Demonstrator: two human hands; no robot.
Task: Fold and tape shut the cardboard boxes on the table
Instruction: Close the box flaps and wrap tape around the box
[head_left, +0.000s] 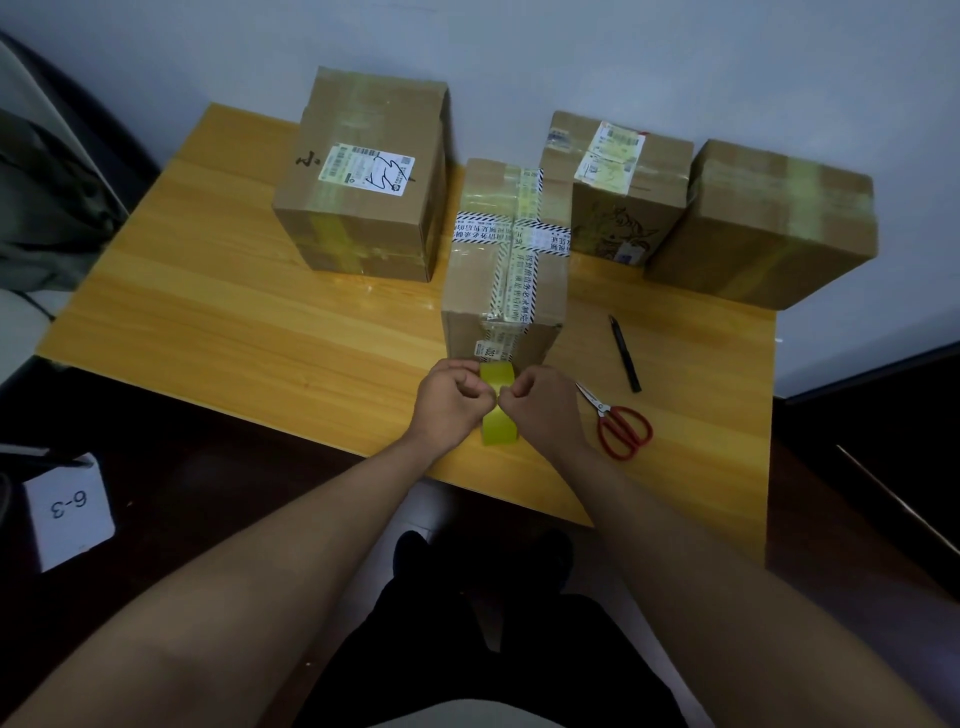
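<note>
- Four cardboard boxes on the table (218, 312), and the middle box (506, 260) is the live one, standing just beyond both hands, its long axis running straight away from the person.
- Left hand (451, 402) and right hand (543, 408) are knuckle to knuckle, both curled and pinching the yellow tape roll (497, 410) between them; probably picking at the tape's loose end, though the fingertips hide it.
- Neither hand is nearer; the box sits dead ahead of the roll.
- Printed tape crosses its top in Chinese characters, too small to read.
- Outward now: tall box (363, 176) far left bears a scribbled shipping label, two more boxes far right.
- Red scissors (621, 426) and a black pen (625, 354) lie right of the hands.
- Off the table, a card (67, 512) reads "6-3".
</note>
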